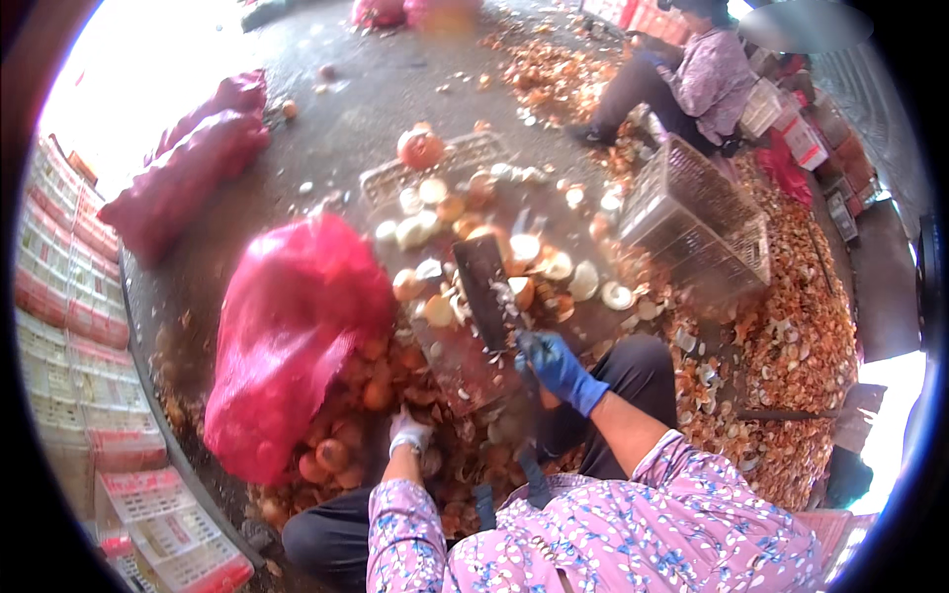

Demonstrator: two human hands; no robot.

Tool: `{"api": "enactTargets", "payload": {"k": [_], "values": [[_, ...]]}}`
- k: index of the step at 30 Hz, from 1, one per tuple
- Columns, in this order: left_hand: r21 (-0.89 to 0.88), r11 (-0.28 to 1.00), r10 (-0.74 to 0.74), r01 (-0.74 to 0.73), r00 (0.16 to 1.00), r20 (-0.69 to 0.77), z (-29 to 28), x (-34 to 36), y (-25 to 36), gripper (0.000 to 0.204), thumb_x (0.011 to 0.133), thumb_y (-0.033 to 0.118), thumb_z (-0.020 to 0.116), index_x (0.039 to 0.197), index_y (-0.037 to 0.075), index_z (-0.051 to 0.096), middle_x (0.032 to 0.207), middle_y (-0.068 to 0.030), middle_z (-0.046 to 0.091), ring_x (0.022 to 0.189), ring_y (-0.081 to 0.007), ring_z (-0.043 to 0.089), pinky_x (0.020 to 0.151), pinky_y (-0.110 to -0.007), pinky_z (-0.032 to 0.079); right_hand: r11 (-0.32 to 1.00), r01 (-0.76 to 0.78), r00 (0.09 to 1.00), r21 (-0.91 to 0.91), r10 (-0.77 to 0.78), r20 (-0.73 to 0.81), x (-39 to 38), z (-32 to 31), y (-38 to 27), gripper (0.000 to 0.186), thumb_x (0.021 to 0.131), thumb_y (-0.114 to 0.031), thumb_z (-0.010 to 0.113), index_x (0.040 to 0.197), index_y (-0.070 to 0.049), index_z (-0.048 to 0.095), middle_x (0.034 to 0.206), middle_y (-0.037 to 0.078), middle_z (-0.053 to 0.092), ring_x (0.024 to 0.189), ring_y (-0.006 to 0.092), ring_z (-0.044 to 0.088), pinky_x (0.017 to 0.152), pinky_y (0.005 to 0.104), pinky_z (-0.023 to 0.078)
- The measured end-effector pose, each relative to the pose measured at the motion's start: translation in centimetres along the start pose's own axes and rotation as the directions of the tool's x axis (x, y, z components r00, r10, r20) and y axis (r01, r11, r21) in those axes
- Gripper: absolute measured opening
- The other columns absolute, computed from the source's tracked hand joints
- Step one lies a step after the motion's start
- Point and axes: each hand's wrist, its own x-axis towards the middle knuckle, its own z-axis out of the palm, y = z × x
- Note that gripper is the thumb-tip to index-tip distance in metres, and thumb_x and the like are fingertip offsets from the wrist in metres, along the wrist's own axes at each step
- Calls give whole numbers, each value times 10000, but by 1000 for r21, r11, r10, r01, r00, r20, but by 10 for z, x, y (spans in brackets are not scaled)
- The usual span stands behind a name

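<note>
My right hand [561, 371], in a blue glove, is closed round the handle of a cleaver [481, 292]. Its broad dark blade points away from me over a low work surface [450, 361] strewn with cut onions. My left hand [408, 432], in a white glove, reaches down by the near edge of that surface, among loose onions and skins; blur hides its fingers. Whole brown onions [331, 456] lie left of it, spilling from a large pink mesh sack [297, 326]. Peeled onions and pieces [420, 229] are heaped beyond the blade.
A plastic crate [692, 212] stands to the right, near deep onion skins [791, 346]. Another person [707, 84] sits at the far right. Full mesh sacks [193, 163] lie far left. Stacked crates [94, 356] line the left side.
</note>
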Motion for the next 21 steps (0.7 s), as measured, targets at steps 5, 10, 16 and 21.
{"api": "enactTargets", "payload": {"k": [5,10,16,21], "values": [[-706,685,-197,183,978,63,29,-16,0,811,651,205,775,1385,47,467,1164,-210,648,1004,-312,667,831,-400,544,938,-277,960,209,277,32,5,0,0,437,996,-360,531,732,-23,617,606,0,560,572,75,512,549,270,431],[-713,687,74,-141,989,-125,4,49,-76,458,729,241,743,1077,-41,643,887,-136,695,712,-211,638,668,-344,527,977,-62,997,202,71,-39,24,20,28,339,971,-301,555,814,-30,684,633,39,640,540,148,553,511,318,425],[-322,938,124,-131,991,-43,27,26,-18,749,787,356,654,1414,20,420,1271,-249,585,1182,-390,564,967,-421,477,995,94,996,-41,-94,3,31,13,39,204,957,-213,510,906,-59,632,717,-12,567,632,91,530,577,261,452],[-354,935,-28,-5,996,-89,30,-13,12,786,732,325,688,1434,102,415,1406,-241,461,1273,-373,484,1047,-407,428,979,-48,998,200,54,-23,21,10,33,396,991,-398,534,776,-75,612,610,-3,545,518,90,483,490,272,407]]}}
